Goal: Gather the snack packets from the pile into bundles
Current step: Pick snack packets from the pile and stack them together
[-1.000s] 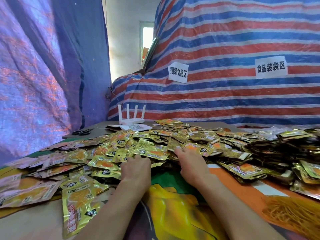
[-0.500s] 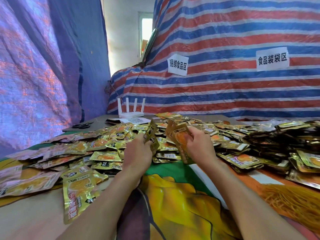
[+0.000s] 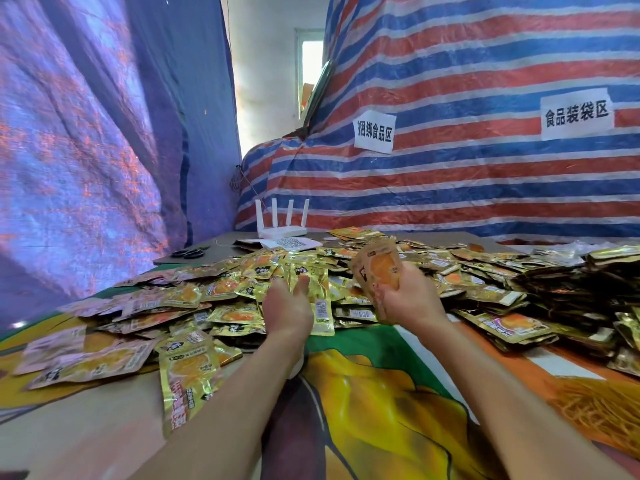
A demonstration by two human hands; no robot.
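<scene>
The right hand point(image 3: 405, 301) gripped a few snack packets point(image 3: 380, 268) upright over the pile point(image 3: 214, 299); the left hand point(image 3: 287, 306), just left, seemed to pinch another gold packet point(image 3: 320, 296). They looked light, floppy and slippery (foil), best pinched across the flat faces.

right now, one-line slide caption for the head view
Right hand holds a small stack of snack packets; left hand grips another packet above the pile.
</scene>
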